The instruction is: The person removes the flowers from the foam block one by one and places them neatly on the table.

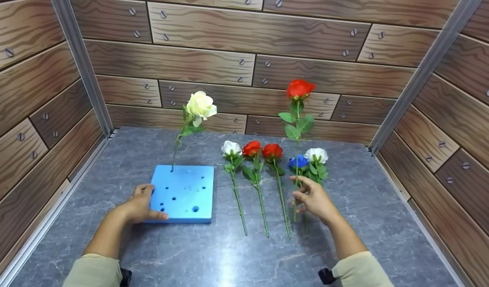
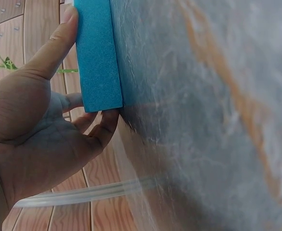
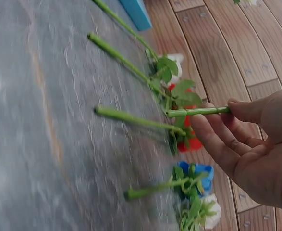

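Note:
My left hand [image 1: 137, 206] holds a blue foam block [image 1: 190, 199] by its left side, the thumb lying along the near corner. In the left wrist view, curled fingertips [image 2: 109, 124] touch the end of the block. Several holes dot the block's top, and a cream rose [image 1: 200, 105] stands in one at the back, leaning right. With thumb and fingers my right hand [image 1: 315, 200] pinches the stem of a red rose [image 1: 300, 88], held upright above the table. The stem's cut lower end [image 3: 179, 113] hangs free of the tabletop in the right wrist view.
Between the block and my right hand lie a white rose [image 1: 231, 148] and two red roses [image 1: 252, 148], stems toward me. A blue rose [image 1: 298, 161] and another white rose [image 1: 316, 154] lie behind the right hand. Wood-patterned walls [image 1: 204, 26] enclose the grey table [image 1: 244, 263].

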Demonstrator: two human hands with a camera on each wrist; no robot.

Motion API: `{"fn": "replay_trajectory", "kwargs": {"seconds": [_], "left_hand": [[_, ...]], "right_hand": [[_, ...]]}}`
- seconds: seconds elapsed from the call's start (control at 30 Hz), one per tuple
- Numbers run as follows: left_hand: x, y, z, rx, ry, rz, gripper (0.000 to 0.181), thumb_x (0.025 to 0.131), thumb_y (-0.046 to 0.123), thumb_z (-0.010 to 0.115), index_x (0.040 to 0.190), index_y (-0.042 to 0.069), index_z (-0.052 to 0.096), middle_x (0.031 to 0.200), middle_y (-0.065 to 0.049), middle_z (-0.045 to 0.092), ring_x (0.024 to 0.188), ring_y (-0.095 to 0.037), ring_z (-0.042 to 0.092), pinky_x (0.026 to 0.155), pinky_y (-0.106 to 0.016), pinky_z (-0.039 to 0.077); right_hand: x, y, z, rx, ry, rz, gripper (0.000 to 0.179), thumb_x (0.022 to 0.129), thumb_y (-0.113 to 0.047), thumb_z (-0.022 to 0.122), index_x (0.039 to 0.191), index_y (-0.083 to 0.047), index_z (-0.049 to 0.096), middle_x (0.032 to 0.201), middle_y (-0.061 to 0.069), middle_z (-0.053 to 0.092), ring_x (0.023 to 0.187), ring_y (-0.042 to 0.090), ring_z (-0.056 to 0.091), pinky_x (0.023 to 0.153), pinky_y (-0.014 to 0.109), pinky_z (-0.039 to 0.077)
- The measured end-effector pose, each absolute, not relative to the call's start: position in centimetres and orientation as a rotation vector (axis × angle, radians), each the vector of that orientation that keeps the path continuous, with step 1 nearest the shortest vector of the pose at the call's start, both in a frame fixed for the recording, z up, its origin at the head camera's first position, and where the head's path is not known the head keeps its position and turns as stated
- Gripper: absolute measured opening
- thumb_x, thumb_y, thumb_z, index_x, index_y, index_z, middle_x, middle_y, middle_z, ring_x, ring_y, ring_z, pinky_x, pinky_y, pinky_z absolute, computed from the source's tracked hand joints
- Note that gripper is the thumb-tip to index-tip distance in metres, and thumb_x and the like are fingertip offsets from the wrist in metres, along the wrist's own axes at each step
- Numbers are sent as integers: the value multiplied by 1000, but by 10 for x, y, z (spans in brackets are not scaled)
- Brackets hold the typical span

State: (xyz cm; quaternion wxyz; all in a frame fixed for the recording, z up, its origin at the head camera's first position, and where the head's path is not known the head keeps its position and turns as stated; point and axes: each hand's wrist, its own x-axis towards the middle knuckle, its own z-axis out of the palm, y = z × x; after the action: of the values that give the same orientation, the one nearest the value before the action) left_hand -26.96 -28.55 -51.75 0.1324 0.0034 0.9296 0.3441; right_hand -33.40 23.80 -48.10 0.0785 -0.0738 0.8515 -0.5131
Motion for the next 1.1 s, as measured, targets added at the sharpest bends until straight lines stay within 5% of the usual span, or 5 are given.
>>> {"fn": "replay_trajectory", "kwargs": {"seconds": [0.5, 1.1], "left_hand": [[-267, -286, -519, -11, 2702, 992, 131, 84, 51, 93, 169, -9, 12, 172, -36, 7, 159, -67, 13, 126, -75, 27], [-270, -285, -520, -22, 2684, 1020, 135, 81, 53, 93, 170, -7, 10, 173, -34, 5, 159, -66, 11, 128, -76, 24]], "right_hand": [[-332, 277, -490, -127, 2539, -1452, 62, 108, -4, 63, 166, -17, 45, 107, 16, 64, 88, 26, 75, 74, 50, 68], [-319, 353, -495, -142, 2556, -1380, 67, 106, 3, 62, 166, 4, 32, 102, 17, 67, 80, 21, 75, 66, 45, 68]]}}
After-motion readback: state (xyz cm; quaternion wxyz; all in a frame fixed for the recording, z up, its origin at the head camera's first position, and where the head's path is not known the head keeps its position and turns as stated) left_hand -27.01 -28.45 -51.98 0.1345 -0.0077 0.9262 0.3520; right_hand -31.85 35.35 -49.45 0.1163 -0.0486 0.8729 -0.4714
